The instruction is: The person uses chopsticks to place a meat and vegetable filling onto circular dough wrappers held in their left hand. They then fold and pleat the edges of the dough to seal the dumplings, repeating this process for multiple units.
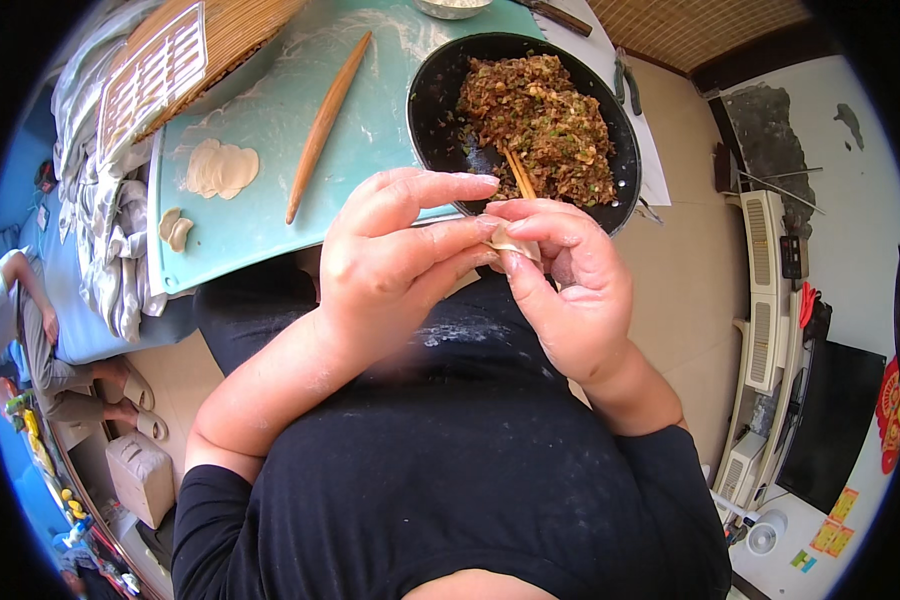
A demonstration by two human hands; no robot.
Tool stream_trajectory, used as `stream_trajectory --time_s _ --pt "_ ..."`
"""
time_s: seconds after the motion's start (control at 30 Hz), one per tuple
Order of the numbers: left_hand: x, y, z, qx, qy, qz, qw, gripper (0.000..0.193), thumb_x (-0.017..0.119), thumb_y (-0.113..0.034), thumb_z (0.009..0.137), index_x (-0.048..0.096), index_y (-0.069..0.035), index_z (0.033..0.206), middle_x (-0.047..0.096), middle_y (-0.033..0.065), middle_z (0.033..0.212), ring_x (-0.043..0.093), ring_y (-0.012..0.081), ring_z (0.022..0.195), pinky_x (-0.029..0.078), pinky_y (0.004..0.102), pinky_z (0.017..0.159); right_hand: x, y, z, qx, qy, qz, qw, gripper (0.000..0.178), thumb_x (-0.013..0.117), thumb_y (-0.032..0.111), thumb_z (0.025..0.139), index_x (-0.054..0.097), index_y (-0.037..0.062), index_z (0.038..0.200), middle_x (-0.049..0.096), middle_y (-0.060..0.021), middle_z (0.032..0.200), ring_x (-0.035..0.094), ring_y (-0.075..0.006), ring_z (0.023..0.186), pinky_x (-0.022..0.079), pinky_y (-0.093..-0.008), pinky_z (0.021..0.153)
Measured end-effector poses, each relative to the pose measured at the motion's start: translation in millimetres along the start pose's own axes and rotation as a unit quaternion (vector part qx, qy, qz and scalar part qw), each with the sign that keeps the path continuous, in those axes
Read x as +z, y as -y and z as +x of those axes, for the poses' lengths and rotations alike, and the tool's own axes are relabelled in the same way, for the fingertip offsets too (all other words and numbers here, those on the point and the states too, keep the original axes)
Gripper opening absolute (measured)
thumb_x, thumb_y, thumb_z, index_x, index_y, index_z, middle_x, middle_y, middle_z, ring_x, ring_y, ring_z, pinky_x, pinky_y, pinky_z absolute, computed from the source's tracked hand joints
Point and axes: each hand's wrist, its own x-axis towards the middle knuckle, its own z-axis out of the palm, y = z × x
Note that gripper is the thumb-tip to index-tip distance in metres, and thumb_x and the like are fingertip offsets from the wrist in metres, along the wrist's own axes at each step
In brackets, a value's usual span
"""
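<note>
Between the fingertips of both hands, in front of my chest, is a small pale dumpling [513, 243], partly hidden by the fingers. My left hand [395, 235] pinches its left edge, and my right hand [570, 265] is closed around its right side. Flour dusts my fingers. Just beyond the hands stands a black pan [425, 110] with a heap of brown minced filling [540, 115] flecked with green. Wooden chopsticks [518, 174] stick into the filling. A tapered wooden rolling pin [328, 128] lies on the floury green mat [270, 225], left of the pan.
Round dough wrappers [222, 169] overlap on the mat's left, near a few small dough pieces [175, 230]. A round woven tray [220, 50] holding a white rack sits at the far left. Behind is a bowl [452, 8]. A person [35, 310] sits at the left edge.
</note>
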Motion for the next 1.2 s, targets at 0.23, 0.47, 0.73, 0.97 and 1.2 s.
stream_trajectory --time_s 0.23,0.47,0.73,0.97,1.2 --pt "0.0 -1.6 0.9 0.061 -0.009 0.060 0.996 0.029 0.072 -0.006 0.052 0.068 -0.007 0.081 0.065 0.0055 0.098 0.061 0.0228 0.084 0.050 0.0324 0.071 2.1 4.6 -2.5 -0.004 -0.003 -0.029 1.000 0.023 0.060 -0.007 0.079 0.056 0.0033 0.099 0.056 -0.0120 0.110 0.059 -0.0127 0.090 0.051 -0.0233 0.073" --pt "2.0 -0.8 0.6 0.072 -0.015 0.055 0.996 0.027 0.071 -0.005 0.051 0.067 -0.007 0.078 0.064 0.0034 0.089 0.061 0.0214 0.083 0.050 0.0312 0.070 4.3 6.2 -3.9 -0.002 -0.005 -0.003 1.000 0.026 0.060 -0.009 0.078 0.054 0.0027 0.101 0.056 -0.0120 0.111 0.059 -0.0126 0.092 0.051 -0.0234 0.074" --pt "0.1 -2.7 -3.5 0.040 -0.002 0.048 0.998 0.025 0.073 -0.006 0.052 0.066 -0.006 0.077 0.064 0.0032 0.087 0.060 0.0209 0.081 0.049 0.0310 0.069 3.4 3.0 -4.3 -0.003 0.009 0.011 1.000 0.027 0.058 -0.010 0.079 0.053 0.0024 0.102 0.055 -0.0124 0.112 0.059 -0.0130 0.094 0.050 -0.0236 0.076" --pt "1.4 -3.2 1.2 0.054 -0.020 0.010 0.998 0.025 0.075 -0.008 0.053 0.066 -0.006 0.077 0.064 0.0053 0.094 0.059 0.0232 0.084 0.049 0.0325 0.072 2.3 5.2 -5.2 0.013 0.010 0.047 0.999 0.028 0.057 -0.010 0.079 0.052 0.0027 0.103 0.055 -0.0115 0.112 0.058 -0.0137 0.097 0.050 -0.0251 0.078" --pt "2.4 -4.2 -2.4 0.021 0.015 0.004 1.000 0.022 0.075 -0.008 0.057 0.063 -0.008 0.076 0.061 0.0045 0.095 0.058 0.0239 0.085 0.048 0.0332 0.075 -0.6 9.0 -4.6 0.010 0.049 -0.007 0.999 0.034 0.056 -0.011 0.079 0.048 0.0016 0.109 0.053 -0.0138 0.115 0.056 -0.0181 0.102 0.048 -0.0294 0.085"
